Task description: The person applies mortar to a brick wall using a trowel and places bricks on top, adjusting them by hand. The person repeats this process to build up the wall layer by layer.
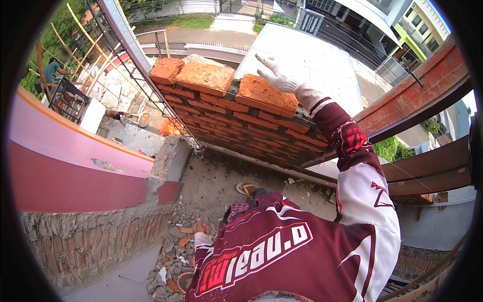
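Head view first: we're looking down on a red brick wall (236, 120) with three loose-looking orange bricks along its top. Right-end brick (267, 94) sits flat there, closest to the gloved right hand (275, 75). That hand is open, fingers stretched out with nothing in them, just above the wall's top; can't tell if the wrist brushes the brick. Left hand (200, 227) hangs low on the near side of the wall, by the rubble (173, 251), and honestly it's too small to say if it's open or closed.

Handling-wise, I'd expect that brick to be pretty hefty, totally stiff and gritty, so not slippery in a knit glove, though the corners probably chip if knocked. I'd grab it across the two long sides, thumb on one, fingers on the other, near the middle. Middle brick (205, 78) and left-end brick (167, 69), farther left along the wall, should feel the same.
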{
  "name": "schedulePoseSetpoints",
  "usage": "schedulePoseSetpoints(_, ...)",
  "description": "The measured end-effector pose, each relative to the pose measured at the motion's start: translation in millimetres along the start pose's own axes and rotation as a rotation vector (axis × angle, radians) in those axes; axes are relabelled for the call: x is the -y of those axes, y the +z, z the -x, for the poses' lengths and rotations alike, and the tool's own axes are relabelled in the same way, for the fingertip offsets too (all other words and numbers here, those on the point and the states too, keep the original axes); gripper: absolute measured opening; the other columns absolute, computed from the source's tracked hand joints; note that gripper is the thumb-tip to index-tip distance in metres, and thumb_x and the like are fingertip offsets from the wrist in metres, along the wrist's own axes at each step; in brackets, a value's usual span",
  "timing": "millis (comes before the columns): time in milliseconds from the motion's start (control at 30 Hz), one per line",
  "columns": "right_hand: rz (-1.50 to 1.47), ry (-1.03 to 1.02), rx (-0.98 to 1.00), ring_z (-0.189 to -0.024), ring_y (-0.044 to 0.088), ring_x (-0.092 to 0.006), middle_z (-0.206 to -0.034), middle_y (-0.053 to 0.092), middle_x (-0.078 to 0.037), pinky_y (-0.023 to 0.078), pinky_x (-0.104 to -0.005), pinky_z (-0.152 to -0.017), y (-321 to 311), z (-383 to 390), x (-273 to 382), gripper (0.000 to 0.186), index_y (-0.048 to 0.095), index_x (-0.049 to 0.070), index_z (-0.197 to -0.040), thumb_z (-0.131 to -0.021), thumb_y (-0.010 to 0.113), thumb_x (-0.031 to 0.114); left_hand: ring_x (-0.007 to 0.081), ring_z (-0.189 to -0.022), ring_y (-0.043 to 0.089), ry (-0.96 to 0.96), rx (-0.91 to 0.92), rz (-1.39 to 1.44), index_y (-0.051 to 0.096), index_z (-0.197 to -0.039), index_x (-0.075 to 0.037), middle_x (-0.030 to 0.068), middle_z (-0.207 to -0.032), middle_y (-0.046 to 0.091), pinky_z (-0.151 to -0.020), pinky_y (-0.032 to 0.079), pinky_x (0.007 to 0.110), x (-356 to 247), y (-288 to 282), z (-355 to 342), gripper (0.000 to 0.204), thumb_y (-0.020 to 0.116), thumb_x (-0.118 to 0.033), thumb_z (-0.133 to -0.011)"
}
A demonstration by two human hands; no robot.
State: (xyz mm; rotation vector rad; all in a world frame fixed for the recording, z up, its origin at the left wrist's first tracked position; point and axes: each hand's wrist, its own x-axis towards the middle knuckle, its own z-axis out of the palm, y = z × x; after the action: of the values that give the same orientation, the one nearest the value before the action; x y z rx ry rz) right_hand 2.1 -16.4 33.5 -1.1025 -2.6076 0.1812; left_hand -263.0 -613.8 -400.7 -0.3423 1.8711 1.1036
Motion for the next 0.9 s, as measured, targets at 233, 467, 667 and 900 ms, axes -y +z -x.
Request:
schedulePoseSetpoints(233,0.136,-0.028,0.142,-0.143,0.046,-0.038,-0.153,0.052,-0.016,0.031,-0.0494,-0.122,10.7,-0.1,27.3,0.058,0.048,0.017,-0.154,-0.105,0.04,0.047,0.0241,-0.053,0.058,-0.036,-0.138,0.033,0.065,-0.094,-0.003,0.0109,-0.073,0.062,-0.045,0.048,0.04,63.5,-46.9,1.6,0.044,0.074,-0.046,-0.091)
schedulePoseSetpoints(467,0.26,-0.048,0.067,-0.139,0.05,-0.0384,-0.148,0.057,-0.018,0.037,-0.0476,-0.118,9.7,0.0,33.6,0.055,0.051,0.014,-0.152,-0.106,0.04,0.043,0.0269,-0.051,0.058,-0.16,-0.212,0.052,0.062,-0.104,0.002,0.0142,-0.072,0.063,-0.044,0.048,0.041,83.2,-32.2,7.9,0.045,0.075,-0.037,-0.088)
schedulePoseSetpoints(667,0.156,-0.044,-0.102,-0.134,0.054,-0.0368,-0.142,0.061,-0.017,0.038,-0.0469,-0.116,-6.9,-8.8,42.0,0.053,0.057,0.013,-0.146,-0.105,0.043,0.043,0.0255,-0.056,0.063,-0.13,-0.155,0.18,0.06,-0.113,0.005,0.0124,-0.076,0.065,-0.046,0.051,0.04,74.7,-42.1,11.4,0.051,0.075,-0.038,-0.089)
schedulePoseSetpoints(900,0.341,-0.028,0.137,-0.137,0.054,-0.0304,-0.147,0.06,-0.01,0.038,-0.0466,-0.117,-8.4,-9.2,34.8,0.053,0.055,0.018,-0.149,-0.105,0.046,0.048,0.0222,-0.056,0.061,-0.166,-0.182,0.123,0.067,-0.105,0.002,0.0114,-0.076,0.065,-0.048,0.051,0.037,54.7,-36.0,12.1,0.04,0.07,-0.037,-0.096)
